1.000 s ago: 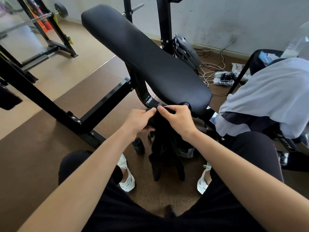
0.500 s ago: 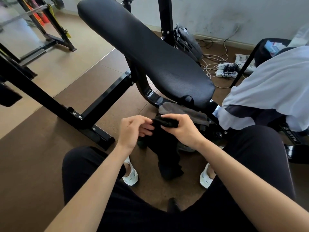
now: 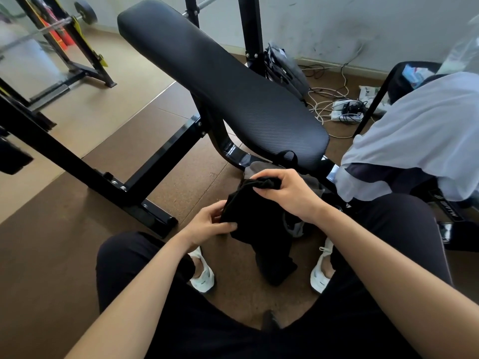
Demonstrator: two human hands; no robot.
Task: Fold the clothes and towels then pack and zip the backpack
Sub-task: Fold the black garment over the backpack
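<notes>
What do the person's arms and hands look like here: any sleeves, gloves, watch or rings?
The left forearm and right forearm are bare up to the frame edge; no sleeve shows. The left hand and right hand wear no gloves, and no watch, bracelet or ring is visible.

Both forearms bare, reach forward from near edge, converge toward centre. Left hand point(image 3: 210, 224) lower and nearer, fingers curled, thumb on top, pinches left edge of black garment point(image 3: 255, 216). Right hand point(image 3: 287, 193) higher and farther, back of hand up, fingers curled around bunched top of same garment. Hands close together, not touching.
</notes>
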